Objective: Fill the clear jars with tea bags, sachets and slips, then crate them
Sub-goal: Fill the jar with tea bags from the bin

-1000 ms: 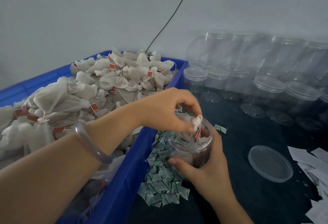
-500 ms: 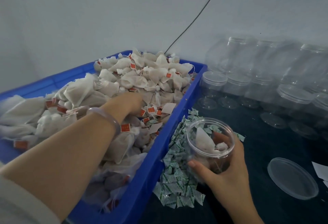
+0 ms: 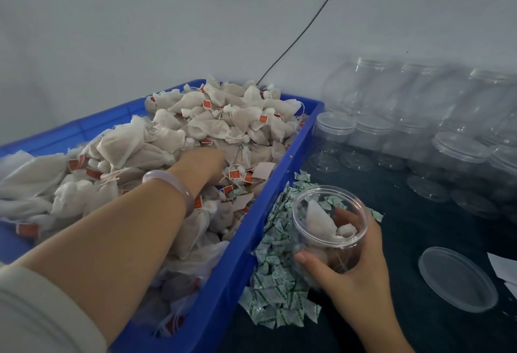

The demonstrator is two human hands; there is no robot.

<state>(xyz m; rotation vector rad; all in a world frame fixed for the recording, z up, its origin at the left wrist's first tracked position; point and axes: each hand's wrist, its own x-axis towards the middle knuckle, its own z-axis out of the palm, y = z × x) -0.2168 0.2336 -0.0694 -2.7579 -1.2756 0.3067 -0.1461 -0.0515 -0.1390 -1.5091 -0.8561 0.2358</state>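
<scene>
Clear jar (image 3: 328, 242): upright and uncapped on the dark desk (image 3: 405, 229), just beside the blue crate (image 3: 251, 229), its base against the heap of green-and-white sachets (image 3: 277, 282). Contents: a few white tea bags (image 3: 319, 221), one propped on edge, level well below the rim.

Right grip (image 3: 358, 277): wrapped round the jar's lower wall, thumb on the near side, fingers visible through the plastic on the far side.

Left grip (image 3: 201, 165): reached across into the crate, palm down on the tea bag pile (image 3: 209, 128). Fingertips buried among the bags, so cannot tell whether it holds one. Pale bangle (image 3: 170, 182) on that wrist, light sleeve (image 3: 36, 310) pushed up the forearm.

Loose lid (image 3: 458, 280) lies flat on the desk to the right of the jar, apart from it. White slips (image 3: 503, 268) at the right edge, partly cut off. Empty jars (image 3: 419, 117) stand in rows at the back right, some capped, stacked against the wall. Dark cable (image 3: 307, 25) runs down the wall behind the crate.
</scene>
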